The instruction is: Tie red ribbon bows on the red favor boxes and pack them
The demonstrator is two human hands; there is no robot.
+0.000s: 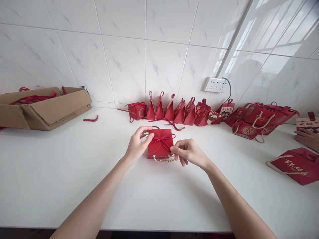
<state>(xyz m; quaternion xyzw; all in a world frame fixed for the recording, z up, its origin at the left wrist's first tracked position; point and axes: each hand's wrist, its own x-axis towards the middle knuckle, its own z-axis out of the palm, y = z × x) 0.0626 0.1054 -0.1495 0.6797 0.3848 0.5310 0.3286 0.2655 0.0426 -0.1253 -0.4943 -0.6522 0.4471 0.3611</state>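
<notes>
A small red gift box (159, 146) with a red ribbon bow on top and a gold rope handle lies on the white counter (74, 172) in front of me. My left hand (137, 143) grips the box's left side, thumb on the lid. At the box's lower right corner my right hand (188, 152) pinches the ribbon end or the rope handle; which of the two I cannot make out.
A row of red folded gift boxes (174, 111) lines the tiled wall. An open cardboard carton (47, 109) with red ribbons sits at the far left. Red gift bags (259, 121) lie at right, another (296, 166) nearer. Another person's hand (307, 137) reaches in at the right edge.
</notes>
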